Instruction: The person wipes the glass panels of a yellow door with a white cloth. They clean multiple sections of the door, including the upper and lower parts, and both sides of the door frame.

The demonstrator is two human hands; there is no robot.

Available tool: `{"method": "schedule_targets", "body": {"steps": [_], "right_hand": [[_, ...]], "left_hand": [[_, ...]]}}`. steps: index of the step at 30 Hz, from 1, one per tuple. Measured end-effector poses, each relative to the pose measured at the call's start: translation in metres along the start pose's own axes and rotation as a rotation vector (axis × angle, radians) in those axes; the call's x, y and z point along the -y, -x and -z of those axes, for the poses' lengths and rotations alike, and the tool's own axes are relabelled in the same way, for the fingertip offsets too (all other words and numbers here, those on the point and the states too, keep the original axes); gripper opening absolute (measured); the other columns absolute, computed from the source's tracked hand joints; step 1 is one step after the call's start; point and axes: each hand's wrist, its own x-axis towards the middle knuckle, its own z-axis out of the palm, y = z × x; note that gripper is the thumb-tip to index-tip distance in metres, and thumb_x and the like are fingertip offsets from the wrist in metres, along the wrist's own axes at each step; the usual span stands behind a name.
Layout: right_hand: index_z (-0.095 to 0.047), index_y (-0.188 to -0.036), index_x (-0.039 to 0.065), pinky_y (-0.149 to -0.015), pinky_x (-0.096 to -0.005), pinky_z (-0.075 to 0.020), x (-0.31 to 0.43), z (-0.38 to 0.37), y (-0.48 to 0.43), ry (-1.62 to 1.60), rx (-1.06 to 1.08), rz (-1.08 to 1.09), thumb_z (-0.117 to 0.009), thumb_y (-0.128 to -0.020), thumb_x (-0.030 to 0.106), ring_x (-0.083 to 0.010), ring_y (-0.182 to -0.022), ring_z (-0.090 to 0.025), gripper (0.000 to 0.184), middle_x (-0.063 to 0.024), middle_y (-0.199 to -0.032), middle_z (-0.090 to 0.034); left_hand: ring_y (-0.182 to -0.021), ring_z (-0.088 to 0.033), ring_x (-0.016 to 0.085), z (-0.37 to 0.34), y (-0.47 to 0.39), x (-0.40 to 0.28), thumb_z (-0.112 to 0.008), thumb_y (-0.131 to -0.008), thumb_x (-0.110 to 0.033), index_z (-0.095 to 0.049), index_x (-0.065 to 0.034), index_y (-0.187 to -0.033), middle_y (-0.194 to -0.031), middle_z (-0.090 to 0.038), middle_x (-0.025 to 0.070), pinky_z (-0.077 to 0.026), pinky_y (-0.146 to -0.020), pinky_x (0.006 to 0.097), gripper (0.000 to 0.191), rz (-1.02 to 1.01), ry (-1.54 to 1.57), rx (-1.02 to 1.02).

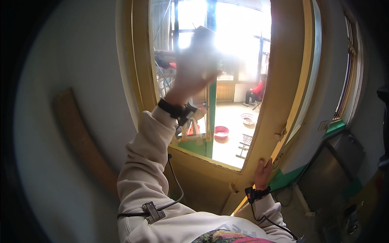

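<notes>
My left hand (194,74) is raised in front of the glass pane (234,121) of a yellow-painted wooden door (209,179). Blur and glare hide its fingers. A dark grey, angular shape (202,35) shows at its upper end, perhaps a cloth; whether the hand touches the glass cannot be made out. Lower right, my right hand (263,174) grips the edge of the door's side stile (264,121), with the thumb on the near face. Both wrists carry black straps with small cabled devices.
Through the glass appear a pink basin (221,132), a patterned basin (247,118), a folding stool (244,145) and a seated person in a red top (257,89). A brown board (85,139) leans on the left wall. A grey metal cabinet (328,173) stands at right.
</notes>
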Motion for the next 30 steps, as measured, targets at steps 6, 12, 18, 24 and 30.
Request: {"method": "schedule_targets", "body": {"steps": [6,12,18,24,30], "right_hand": [[-0.052,-0.108,0.001,-0.073,-0.0321,-0.0469,0.001,-0.002,-0.001,-0.066,-0.006,-0.012,-0.058,-0.099,0.027,-0.0161,-0.083,-0.055,0.029,-0.0076,-0.091,-0.058],[-0.053,-0.108,0.0,-0.072,-0.0324,-0.0468,0.001,-0.003,0.0,-0.013,-0.004,-0.001,-0.059,-0.098,0.024,-0.0168,-0.082,-0.055,0.026,-0.0078,-0.091,-0.058],[-0.052,-0.107,0.001,-0.072,-0.0325,-0.0465,0.007,-0.001,0.0,-0.039,0.023,0.007,-0.058,-0.098,0.023,-0.0159,-0.081,-0.054,0.025,-0.0064,-0.089,-0.057],[-0.051,-0.111,0.0,-0.074,-0.0307,-0.0451,0.005,0.003,0.0,-0.057,0.091,-0.012,-0.053,-0.101,0.024,-0.0135,-0.084,-0.051,0.025,-0.0055,-0.094,-0.055],[-0.051,-0.111,0.002,-0.075,-0.0299,-0.0446,0.004,0.004,-0.001,-0.042,0.118,-0.028,-0.054,-0.102,0.03,-0.0123,-0.086,-0.05,0.029,-0.0042,-0.095,-0.054]], "left_hand": [[-0.148,-0.017,0.043,0.016,0.022,0.051,-0.049,-0.099,-0.052,-0.031,-0.0102,-0.153,-0.158,-0.024,0.0241,-0.018,-0.118,0.0521,0.07,0.235,0.071,-0.107],[-0.151,-0.008,0.041,-0.001,0.044,-0.009,-0.057,-0.094,-0.049,-0.027,-0.0094,-0.155,-0.16,-0.018,0.0247,-0.011,-0.12,0.0526,0.078,0.16,0.072,-0.007],[-0.148,-0.008,0.049,-0.002,0.002,-0.048,-0.049,-0.092,-0.068,-0.027,-0.0126,-0.154,-0.16,-0.012,0.027,-0.013,-0.117,0.0594,0.086,-0.041,0.087,0.128],[-0.147,-0.014,0.048,-0.005,-0.072,-0.019,-0.057,-0.092,-0.056,-0.032,-0.0138,-0.151,-0.16,-0.017,0.0247,-0.018,-0.117,0.0561,0.077,-0.085,0.043,0.158],[-0.13,-0.04,0.039,0.01,-0.14,0.071,-0.062,-0.095,-0.034,-0.041,-0.0112,-0.146,-0.143,-0.043,0.0186,-0.034,-0.107,0.0502,0.059,-0.179,-0.075,-0.25]]}}
